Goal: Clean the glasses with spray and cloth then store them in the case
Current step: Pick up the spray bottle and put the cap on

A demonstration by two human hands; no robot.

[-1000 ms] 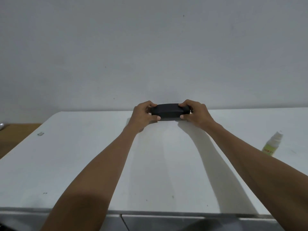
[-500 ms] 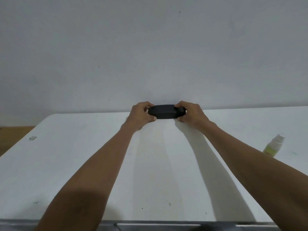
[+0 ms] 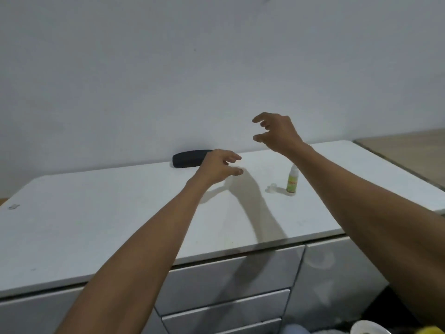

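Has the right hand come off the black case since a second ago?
Yes. The right hand has let go and risen, now in front of the wall, right of the case lying at the wall's foot.

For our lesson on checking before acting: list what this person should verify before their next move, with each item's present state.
1. Case shut and resting on the counter by the wall: ok.
2. Left hand holds nothing, fingers relaxed: ok.
3. Right hand holds nothing, raised above the counter: ok.
4. Spray bottle upright, untouched: ok.
5. Bottle's clear cap back on: not ok, it appears to lie beside the bottle.
6. Glasses and cloth inside the case: cannot tell.
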